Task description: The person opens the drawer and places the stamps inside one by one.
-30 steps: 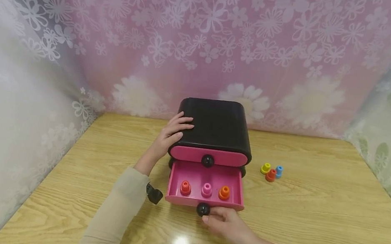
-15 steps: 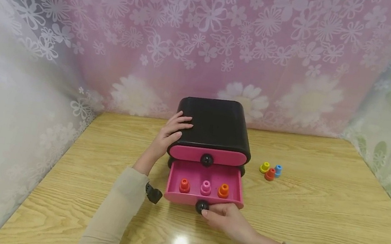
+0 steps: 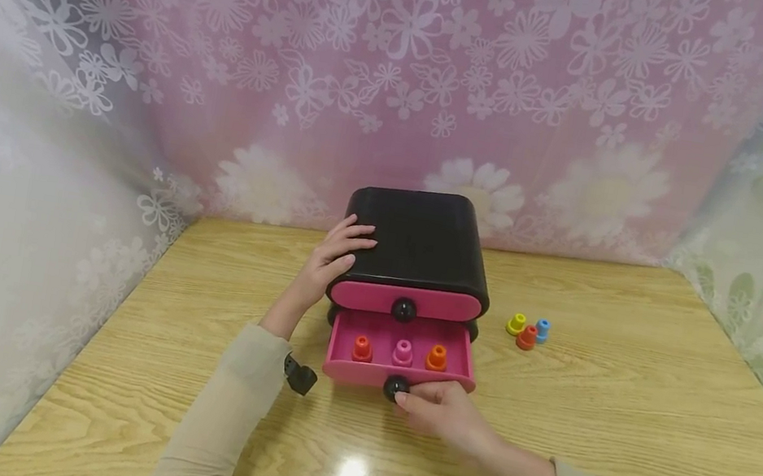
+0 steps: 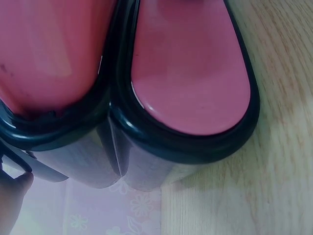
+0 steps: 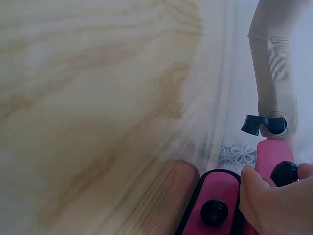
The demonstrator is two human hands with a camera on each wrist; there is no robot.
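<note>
A small black cabinet [image 3: 418, 243] with two pink drawers stands on the wooden desk [image 3: 618, 438], near the flowered curtain at the back. The left hand [image 3: 334, 260] rests on the top left edge of the cabinet, with the fingers laid over the black top and the thumb on the side. The upper drawer [image 3: 406, 301] is closed. The lower drawer [image 3: 401, 356] is pulled out part of the way, and inside it three small pegs stand in a row: a red peg [image 3: 361, 348], a pink peg [image 3: 402, 351] and an orange peg [image 3: 437, 357]. The right hand [image 3: 440, 410] pinches the black knob [image 3: 393, 388] at the front of the lower drawer between the thumb and the fingers; the right wrist view shows the fingers curled around this knob [image 5: 283, 172]. To the right of the cabinet, well apart from it, three more pegs stand close together on the desk: a yellow peg [image 3: 516, 323], a blue peg [image 3: 542, 329] and a second red peg [image 3: 526, 338]
</note>
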